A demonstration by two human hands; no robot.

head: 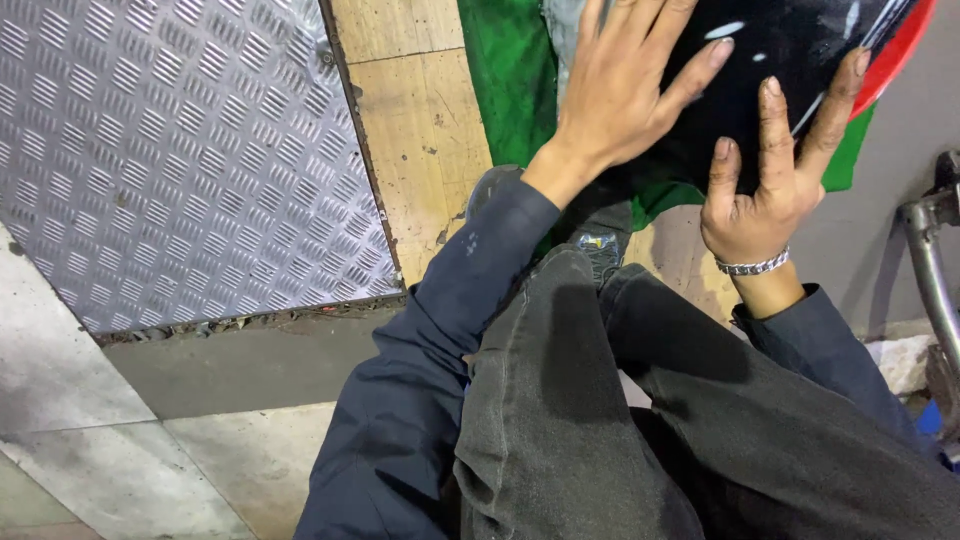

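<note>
A glossy black rounded panel (790, 50) with a red edge (905, 55) lies at the top right, on a green cloth (510, 80). My left hand (625, 85) rests flat on the panel's left side, fingers spread. My right hand (770, 190), with a metal bracelet on the wrist, presses its spread fingers against the panel's lower edge. Both arms wear dark blue sleeves. My knees in dark grey trousers (600, 400) fill the lower middle of the view.
A diamond-pattern metal plate (180, 150) covers the upper left. Beside it runs a worn wooden board (420, 130). Grey paving slabs (130, 430) lie at the lower left. A curved metal tube (935, 270) stands at the right edge.
</note>
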